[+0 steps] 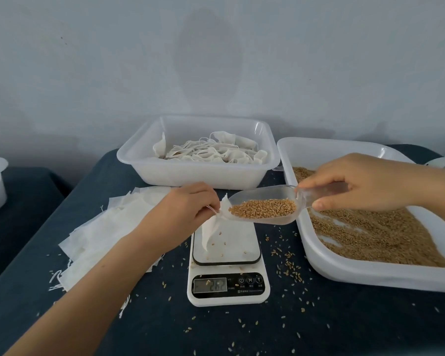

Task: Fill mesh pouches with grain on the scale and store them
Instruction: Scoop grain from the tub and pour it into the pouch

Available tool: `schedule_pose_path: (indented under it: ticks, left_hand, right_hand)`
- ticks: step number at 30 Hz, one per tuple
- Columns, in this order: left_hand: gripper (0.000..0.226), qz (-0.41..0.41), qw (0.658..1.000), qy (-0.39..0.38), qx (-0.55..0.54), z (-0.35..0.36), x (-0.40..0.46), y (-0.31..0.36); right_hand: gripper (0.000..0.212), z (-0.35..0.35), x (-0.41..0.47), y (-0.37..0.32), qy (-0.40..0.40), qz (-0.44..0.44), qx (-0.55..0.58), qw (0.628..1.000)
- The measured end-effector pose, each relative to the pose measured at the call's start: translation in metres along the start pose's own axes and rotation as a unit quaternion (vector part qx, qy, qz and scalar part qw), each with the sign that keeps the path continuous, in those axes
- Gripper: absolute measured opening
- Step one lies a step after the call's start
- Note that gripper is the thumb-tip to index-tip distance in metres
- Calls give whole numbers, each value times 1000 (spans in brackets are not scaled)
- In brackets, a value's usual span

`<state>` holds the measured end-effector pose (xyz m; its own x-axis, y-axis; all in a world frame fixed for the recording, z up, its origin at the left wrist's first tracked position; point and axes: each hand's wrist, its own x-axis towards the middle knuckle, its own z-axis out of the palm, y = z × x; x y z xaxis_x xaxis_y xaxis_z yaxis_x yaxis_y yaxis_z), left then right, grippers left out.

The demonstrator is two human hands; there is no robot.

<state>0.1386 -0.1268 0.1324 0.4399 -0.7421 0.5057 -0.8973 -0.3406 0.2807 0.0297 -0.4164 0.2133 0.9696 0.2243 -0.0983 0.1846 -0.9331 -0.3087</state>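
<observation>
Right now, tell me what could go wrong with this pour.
1. The left hand pinches the mesh pouch by one edge, so its mouth may sag and grain miss it.
2. The scoop in the right hand is heaped; tipping fast could overshoot.
3. Loose kernels on the scale may skew the reading.

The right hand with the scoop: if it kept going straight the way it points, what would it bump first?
Probably the white mesh pouch that the left hand holds open over the scale.
</observation>
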Motion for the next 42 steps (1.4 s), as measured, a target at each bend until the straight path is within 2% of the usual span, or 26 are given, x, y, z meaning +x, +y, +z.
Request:
schedule_pose_path:
  ticks: [13,18,28,34,42]
  left_hand:
    - [5,17,1000,0,-9,8,4,6]
    - [4,27,1000,3,-13,10,5,9]
    - [4,-18,999,28,-40,11,6,13]
    - [6,-17,998,47,-26,11,7,13]
    - [5,-9,998,41,-51,12,6,16]
  right_hand:
    - [31,-16,7,-12,-42,5,-76,996]
    - [39,-28,13,-22,-53,17,-97,994]
    - [45,-41,21,-36,-63,29,-167,984]
    - [34,-48,24,-41,-65,14,-184,981]
    - [34,-56,31,-47,-97,20,-203,974]
